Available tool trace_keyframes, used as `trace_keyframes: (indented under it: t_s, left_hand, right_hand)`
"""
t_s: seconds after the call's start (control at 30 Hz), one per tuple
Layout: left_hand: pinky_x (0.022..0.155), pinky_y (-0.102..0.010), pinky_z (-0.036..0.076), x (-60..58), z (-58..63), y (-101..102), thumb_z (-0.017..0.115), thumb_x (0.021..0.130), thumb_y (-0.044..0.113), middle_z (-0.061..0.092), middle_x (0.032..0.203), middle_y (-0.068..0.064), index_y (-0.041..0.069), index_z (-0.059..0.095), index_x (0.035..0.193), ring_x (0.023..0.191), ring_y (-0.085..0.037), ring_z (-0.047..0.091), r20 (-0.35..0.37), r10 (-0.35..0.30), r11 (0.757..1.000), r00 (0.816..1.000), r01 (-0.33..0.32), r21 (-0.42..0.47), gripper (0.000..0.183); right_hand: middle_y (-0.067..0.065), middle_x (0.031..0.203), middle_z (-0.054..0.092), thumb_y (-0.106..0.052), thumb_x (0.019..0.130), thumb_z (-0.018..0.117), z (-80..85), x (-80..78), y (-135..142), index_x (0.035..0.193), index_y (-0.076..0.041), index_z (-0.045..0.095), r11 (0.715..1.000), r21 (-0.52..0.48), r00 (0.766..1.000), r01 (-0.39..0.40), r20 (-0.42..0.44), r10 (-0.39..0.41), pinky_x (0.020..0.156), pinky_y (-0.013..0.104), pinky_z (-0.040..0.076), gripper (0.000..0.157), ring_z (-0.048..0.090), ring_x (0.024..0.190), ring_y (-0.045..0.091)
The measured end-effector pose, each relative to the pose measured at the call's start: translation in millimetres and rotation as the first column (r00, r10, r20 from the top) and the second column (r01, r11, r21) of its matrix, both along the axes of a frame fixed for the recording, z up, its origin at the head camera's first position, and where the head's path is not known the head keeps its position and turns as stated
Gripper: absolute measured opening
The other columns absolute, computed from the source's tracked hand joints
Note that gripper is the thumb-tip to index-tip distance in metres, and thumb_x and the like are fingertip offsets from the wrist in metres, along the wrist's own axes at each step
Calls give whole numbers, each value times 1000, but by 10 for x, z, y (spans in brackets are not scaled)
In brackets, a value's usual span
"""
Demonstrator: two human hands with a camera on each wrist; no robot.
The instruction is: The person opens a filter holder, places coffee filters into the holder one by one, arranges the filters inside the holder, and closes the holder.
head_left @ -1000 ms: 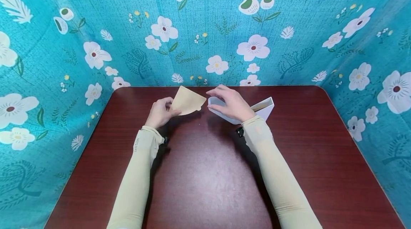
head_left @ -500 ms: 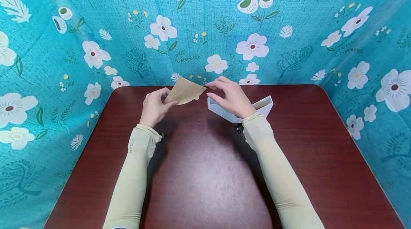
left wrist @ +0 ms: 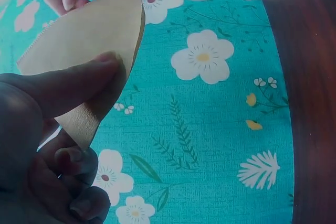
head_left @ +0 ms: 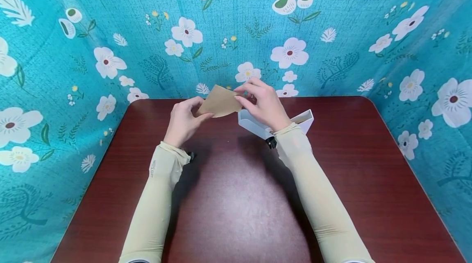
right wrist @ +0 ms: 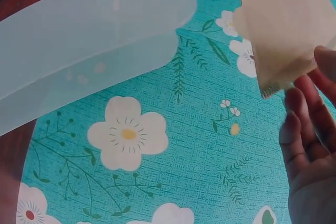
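A brown paper coffee filter (head_left: 221, 101), cone-shaped with a crimped seam, is held up above the back of the table. My left hand (head_left: 183, 120) pinches it at the left, thumb on the near face; in the left wrist view the filter (left wrist: 94, 35) bends slightly past the thumb. At its right end my right hand (head_left: 263, 102) pinches the edge between thumb and fingers. The crimped edge of the filter (right wrist: 286, 30) shows beside those fingers in the right wrist view. Below and behind the right hand stands a whitish translucent angled holder (head_left: 252, 125), partly hidden by that hand.
Dark red wooden table (head_left: 228, 197) lies under both arms. A teal floral cloth (head_left: 221, 29) hangs close behind its back edge and along both sides. In the right wrist view the holder (right wrist: 79, 45) fills the upper left.
The left hand has raised the coffee filter and brought it a little right. My right hand has moved up and taken hold of its right end. The holder has stayed put.
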State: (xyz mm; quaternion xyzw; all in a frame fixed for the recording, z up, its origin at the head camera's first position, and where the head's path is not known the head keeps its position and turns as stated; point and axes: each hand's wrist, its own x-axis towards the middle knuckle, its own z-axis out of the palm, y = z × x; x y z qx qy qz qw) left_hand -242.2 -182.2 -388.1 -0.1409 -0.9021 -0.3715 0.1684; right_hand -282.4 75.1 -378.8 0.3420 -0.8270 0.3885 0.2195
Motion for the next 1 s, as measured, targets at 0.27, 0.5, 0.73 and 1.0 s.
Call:
trace_keyframes:
  t_s: [0.27, 0.5, 0.73, 1.0]
  left_hand:
    - [63, -34, 44, -7, 5, 61, 91, 79, 17, 75, 84, -4, 12, 76, 97, 68, -18, 57, 9, -14, 999, 1000, 13, 31, 24]
    - [65, -34, 46, -38, -44, 118, 90, 81, 18, 76, 87, -5, 12, 77, 99, 70, -19, 60, 23, -20, 999, 1000, 19, 41, 23]
    - [64, -32, 45, -68, -80, 206, 86, 86, 20, 74, 81, -4, 12, 77, 99, 69, -19, 59, 5, -41, 997, 999, 41, 63, 17]
    - [62, -31, 42, -142, -111, 351, 82, 90, 24, 67, 74, -2, 14, 78, 100, 66, -16, 54, 7, -67, 995, 998, 66, 71, 14]
  right_hand:
    - [1, 84, 60, -14, 94, 77, 16, -1, 57, 97, -11, 79, 999, -43, 1000, -13, -11, 12, 66, 29, 43, 5, 52, 73, 15]
    - [2, 84, 62, -15, 95, 76, 10, 9, 130, 96, -11, 78, 1000, -31, 1000, 2, -7, -3, 66, 29, 43, 5, 53, 73, 16]
    - [2, 85, 64, -15, 95, 76, -10, 14, 291, 96, -11, 79, 999, -21, 1000, 27, -4, -27, 66, 28, 43, 4, 53, 73, 15]
    - [3, 85, 66, -13, 95, 76, 6, 15, 500, 95, -10, 79, 999, -18, 999, 48, -12, -48, 66, 26, 41, 4, 51, 71, 15]
